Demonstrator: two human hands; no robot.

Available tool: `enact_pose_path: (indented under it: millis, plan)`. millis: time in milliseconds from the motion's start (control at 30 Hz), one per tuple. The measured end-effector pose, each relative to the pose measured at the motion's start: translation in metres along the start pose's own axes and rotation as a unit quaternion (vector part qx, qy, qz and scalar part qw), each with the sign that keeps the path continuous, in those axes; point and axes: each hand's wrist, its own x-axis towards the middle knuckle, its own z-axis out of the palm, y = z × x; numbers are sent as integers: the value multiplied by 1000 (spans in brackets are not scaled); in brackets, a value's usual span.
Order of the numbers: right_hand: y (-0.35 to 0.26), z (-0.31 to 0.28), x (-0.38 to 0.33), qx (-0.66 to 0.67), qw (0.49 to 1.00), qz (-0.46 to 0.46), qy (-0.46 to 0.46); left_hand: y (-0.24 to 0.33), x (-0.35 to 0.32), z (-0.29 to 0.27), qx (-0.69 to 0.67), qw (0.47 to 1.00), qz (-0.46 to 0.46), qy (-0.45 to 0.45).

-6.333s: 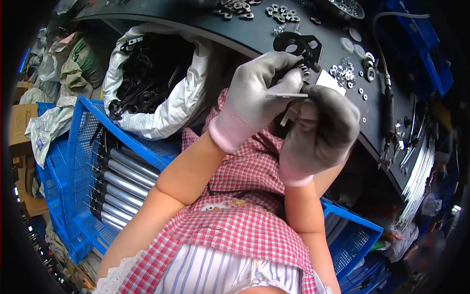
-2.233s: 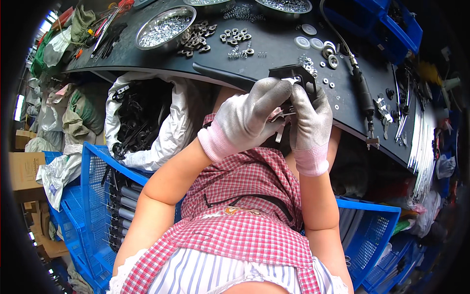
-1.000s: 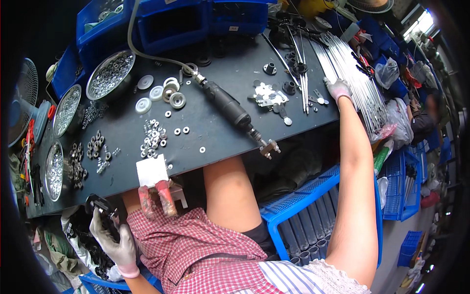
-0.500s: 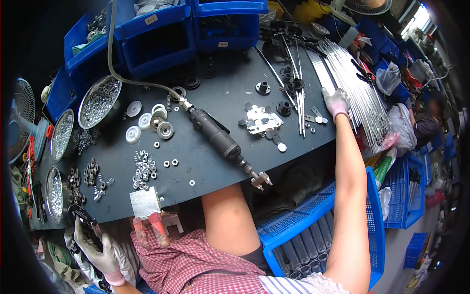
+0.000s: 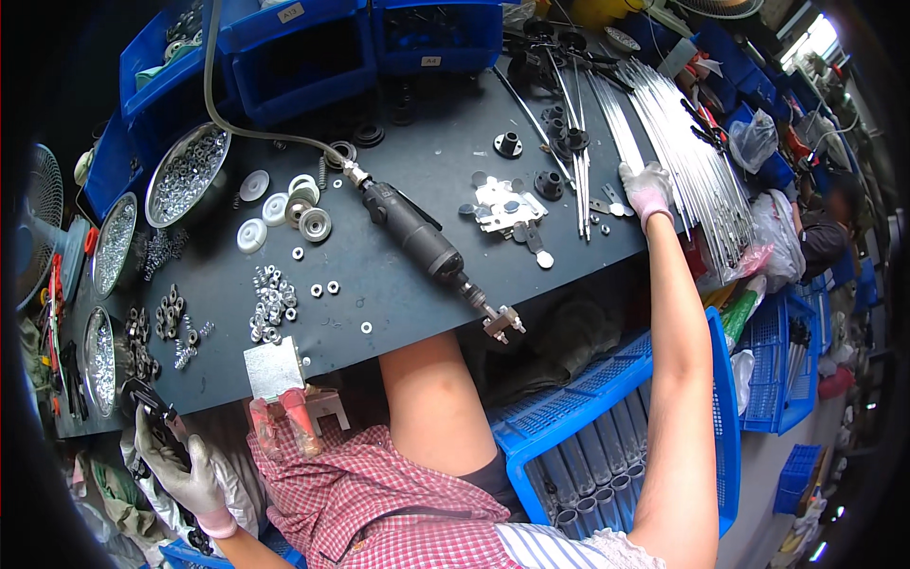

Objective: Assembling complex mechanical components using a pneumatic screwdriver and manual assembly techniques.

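Two hands, spread about as far apart as they go. The left hand (image 5: 185,474), in a grey glove with a pink cuff, is down at 7 o'clock, below the front edge of the bench (image 5: 398,284), fingers wrapped around a small black bracket (image 5: 152,406) with some metal fitted to it. It's right over the white sack (image 5: 237,484) by the knee.

Just up from there, at the bench lip, there's a bent steel plate (image 5: 273,368) with a red-handled clamp (image 5: 301,425) hanging under it. Further in, loose nuts and springs (image 5: 270,302) are scattered, then the air screwdriver (image 5: 427,251) lies diagonally with its hose running off toward 11 o'clock. White and grey plastic wheels (image 5: 284,207) sit beside it, and steel bowls of hardware (image 5: 188,175) line the 9-to-10 side.

The right hand (image 5: 646,190), same kind of glove, is stretched out to 2 o'clock, fingers curled down onto the bundle of thin steel rods (image 5: 692,161). Can't tell if it's actually pinched one or is just resting on the pile. Small flat plates and black hubs (image 5: 517,204) are between it and the driver.

My read on progress: the bracket piece looks put together and is on its way out, and a rod is being fetched for whatever comes next. Plenty of loose parts left, so it seems nowhere near finished.
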Motion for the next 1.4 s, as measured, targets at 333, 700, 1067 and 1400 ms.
enact_pose_path:
  millis: [333, 700, 1067, 1400]
  plan:
    - [10, 2, -32, -8, 999, -36, 6, -6, -4, 4, -60, 998, -9, -2]
    - [28, -9, -25, 27, 992, -112, -41, -2, -5, 20, -99, 995, -9, -15]
    - [73, -26, -53, 107, 976, -154, -111, -1, 1, -3, -85, 996, 3, -22]
    - [67, -33, -5, 18, 974, -114, -193, 7, -11, 11, -119, 992, 11, -26]
